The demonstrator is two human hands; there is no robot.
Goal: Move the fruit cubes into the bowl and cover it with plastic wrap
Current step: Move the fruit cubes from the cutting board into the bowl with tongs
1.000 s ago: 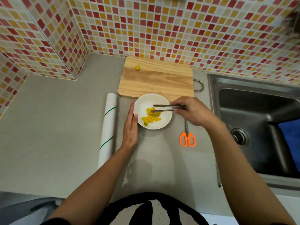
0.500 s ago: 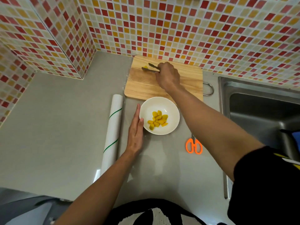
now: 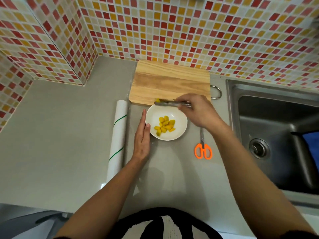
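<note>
From the head camera, the right hand (image 3: 198, 112) holds a pair of metal tongs (image 3: 170, 103), its fingers (image 3: 185, 99) pinched around the handle end. The tips of the tongs clamp one yellow fruit cube (image 3: 158, 100) at the near edge of the cutting board (image 3: 170, 80), just past the far rim of the white bowl (image 3: 181, 121). The rest of the fruit cubes (image 3: 164, 125) lie heaped in the bowl's middle. The left hand (image 3: 142, 137) lies flat on the tabletop (image 3: 60, 135), fingers (image 3: 143, 121) straight and together, its edge against the bowl's left side.

The board looks otherwise bare, so this is probably the last cube. To do it well, keep the squeeze steady until the tips are over the heap, lower them inside the rim, then ease the grip so the piece drops without bouncing. The left hand should keep bracing the bowl. The roll of plastic wrap (image 3: 118, 135) lies just left of that hand, ready for the covering step.
</note>
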